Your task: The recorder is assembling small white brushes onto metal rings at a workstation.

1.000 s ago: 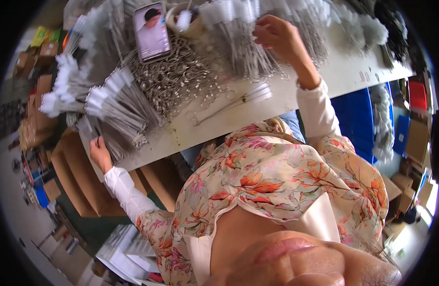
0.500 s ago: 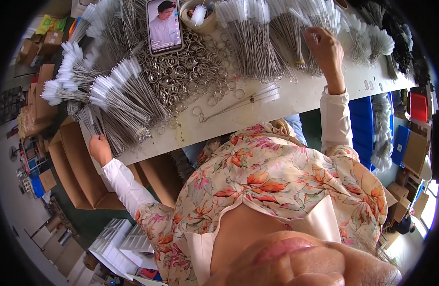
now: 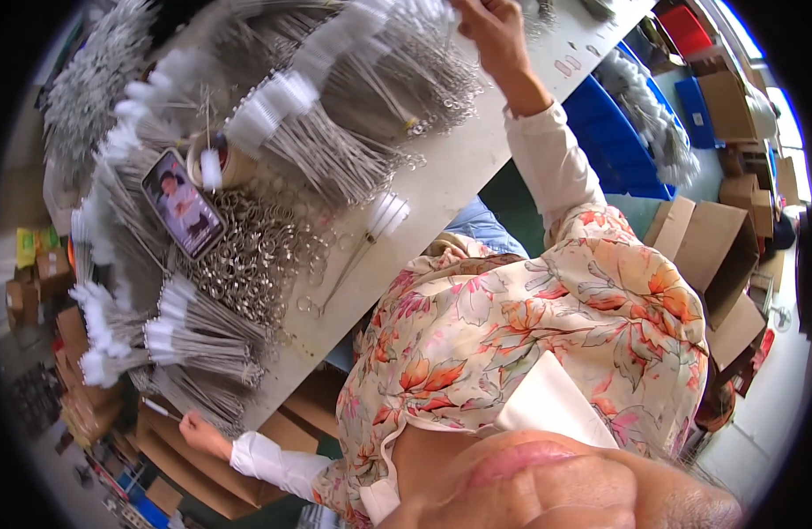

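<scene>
My left hand [image 3: 205, 435] is closed at the table's near-left corner, below a pile of wire brush handles. A thin white strip [image 3: 162, 407] shows beside its fingertips; I cannot tell whether it is held. My right hand [image 3: 496, 37] is reached out at the upper edge, fingers curled beside bundles of white-bristled wire brushes [image 3: 322, 145]. Whatever is in its fingers is hidden. Between the hands lie a few loose brushes [image 3: 357, 257] with a ring at the handle end, and a heap of metal rings [image 3: 252, 256]. More brush bundles [image 3: 199, 339] lie at the left.
A phone [image 3: 184, 204] playing a video leans by the rings, next to a round tub [image 3: 222, 167] with a brush in it. Cardboard boxes [image 3: 194, 467] stand below the table's left side. At the right is a blue bin [image 3: 613, 145] holding white brushes.
The view has swung, so the table now lies slanted. My right hand has moved to the upper edge of the picture. My left hand stays by the near-left corner, fingers still closed.
</scene>
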A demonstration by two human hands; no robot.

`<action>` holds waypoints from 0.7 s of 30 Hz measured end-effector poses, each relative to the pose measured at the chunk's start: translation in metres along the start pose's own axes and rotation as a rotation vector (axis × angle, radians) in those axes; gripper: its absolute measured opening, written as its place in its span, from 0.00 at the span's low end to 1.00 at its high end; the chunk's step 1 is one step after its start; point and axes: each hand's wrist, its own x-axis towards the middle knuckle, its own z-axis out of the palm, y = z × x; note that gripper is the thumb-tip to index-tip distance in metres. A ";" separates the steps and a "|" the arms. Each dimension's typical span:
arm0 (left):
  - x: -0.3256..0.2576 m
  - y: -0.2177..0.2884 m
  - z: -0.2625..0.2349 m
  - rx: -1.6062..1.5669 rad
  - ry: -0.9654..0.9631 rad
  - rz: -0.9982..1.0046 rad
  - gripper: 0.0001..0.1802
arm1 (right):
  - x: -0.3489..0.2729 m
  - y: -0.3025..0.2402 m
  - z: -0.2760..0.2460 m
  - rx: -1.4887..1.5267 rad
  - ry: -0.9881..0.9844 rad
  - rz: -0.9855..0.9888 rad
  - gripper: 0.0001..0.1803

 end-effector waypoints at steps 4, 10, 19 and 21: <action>-0.003 0.024 -0.011 -0.359 0.045 -0.098 0.13 | 0.060 0.025 -0.083 0.060 0.220 -0.079 0.09; -0.041 0.094 -0.041 -0.741 0.209 -0.331 0.15 | 0.127 0.077 -0.174 -0.447 0.172 0.154 0.11; -0.073 0.146 -0.055 -0.853 0.005 -0.426 0.15 | 0.173 0.166 -0.172 -1.382 0.190 -0.087 0.09; -0.075 0.147 -0.048 -0.864 0.007 -0.406 0.15 | 0.172 0.164 -0.169 -1.316 0.153 0.035 0.09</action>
